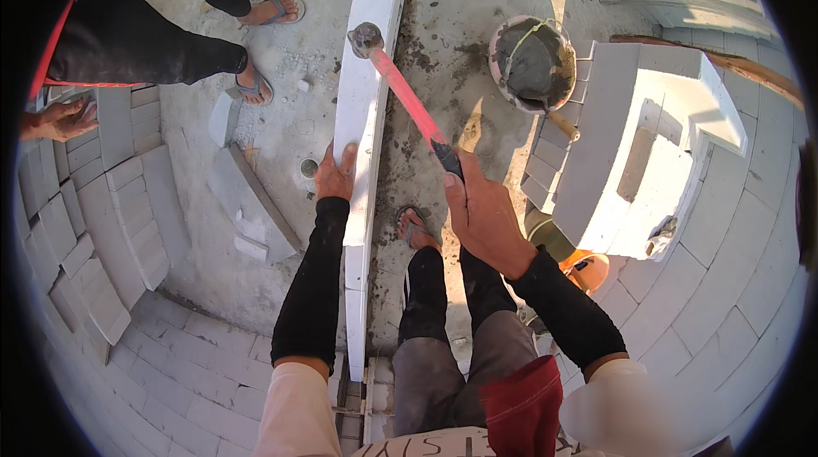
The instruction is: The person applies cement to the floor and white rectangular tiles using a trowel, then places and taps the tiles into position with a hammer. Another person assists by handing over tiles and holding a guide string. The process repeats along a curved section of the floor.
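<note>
A hammer [407, 99] with a pinkish-red handle and black grip is in my right hand [490, 214], whose fingers wrap round the grip. Its mortar-smeared head [366, 40] is over the top of a low, narrow row of white blocks [362, 108]; whether it touches cannot be made out. My left hand [335, 174] lies against the left edge of that row, thumb and fingers apart, the thumb side on the block and the other fingers partly hidden.
A bucket of grey mortar [535, 65] stands right of the row, near stacked white blocks [630, 150] and an orange container [586, 270]. Another person in sandals [256, 86] is at the upper left, with one hand [64, 120] showing. Loose block pieces [251, 201] lie on the floor.
</note>
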### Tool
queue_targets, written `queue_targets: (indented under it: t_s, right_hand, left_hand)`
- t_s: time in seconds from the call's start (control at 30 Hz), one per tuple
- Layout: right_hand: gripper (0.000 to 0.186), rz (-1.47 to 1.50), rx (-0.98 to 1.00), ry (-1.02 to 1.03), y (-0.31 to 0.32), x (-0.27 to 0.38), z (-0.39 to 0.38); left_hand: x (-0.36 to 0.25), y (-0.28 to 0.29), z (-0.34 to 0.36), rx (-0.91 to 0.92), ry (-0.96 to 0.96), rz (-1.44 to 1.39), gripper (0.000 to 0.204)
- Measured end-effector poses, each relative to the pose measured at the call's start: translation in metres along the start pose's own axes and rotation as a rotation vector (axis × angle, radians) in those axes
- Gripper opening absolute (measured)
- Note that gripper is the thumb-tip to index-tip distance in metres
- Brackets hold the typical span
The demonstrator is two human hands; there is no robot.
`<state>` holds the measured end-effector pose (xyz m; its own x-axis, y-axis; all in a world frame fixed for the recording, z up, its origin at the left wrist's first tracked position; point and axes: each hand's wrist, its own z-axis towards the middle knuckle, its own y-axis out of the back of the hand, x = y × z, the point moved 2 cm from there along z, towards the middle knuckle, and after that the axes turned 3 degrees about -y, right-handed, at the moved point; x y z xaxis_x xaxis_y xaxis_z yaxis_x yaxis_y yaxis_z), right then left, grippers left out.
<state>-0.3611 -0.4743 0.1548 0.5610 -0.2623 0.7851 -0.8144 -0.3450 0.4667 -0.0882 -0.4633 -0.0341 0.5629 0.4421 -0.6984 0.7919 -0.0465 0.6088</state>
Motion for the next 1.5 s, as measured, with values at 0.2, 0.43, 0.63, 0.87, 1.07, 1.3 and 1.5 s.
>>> queue_targets:
  t_s: [0.2,0.43,0.63,0.87,1.07,1.3,1.5]
  right_hand:
    - [0.03,-0.278,-0.1,-0.034,-0.035,-0.059,0.089]
    - [0.031,-0.1,-0.382,-0.402,0.051,-0.1,-0.136]
    - [0.035,-0.252,-0.759,-0.814,0.165,-0.189,-0.253]
    - [0.062,-0.159,-0.977,-1.059,0.155,-0.352,-0.322]
    - [0.061,-0.239,-0.985,-0.858,0.145,-0.39,-0.29]
    - [0.06,-0.37,-0.759,-1.084,0.161,-0.42,-0.318]
    - [0.055,-0.531,-0.815,-0.668,0.199,-0.323,-0.246]
  left_hand:
    - [0.008,-0.017,0.008,0.042,0.071,0.072,0.074]
    - [0.035,-0.014,0.014,0.036,-0.004,0.027,0.068]
    - [0.003,0.002,0.003,-0.242,-0.209,0.419,0.061]
    - [-0.132,-0.138,-0.041,0.122,-0.045,-0.13,0.048]
    - [-0.08,-0.34,0.049,0.404,0.705,-0.614,0.085]
    - [-0.096,-0.439,0.087,0.316,0.54,-0.836,0.085]
    - [-0.082,-0.452,0.091,0.18,0.405,-0.899,0.065]
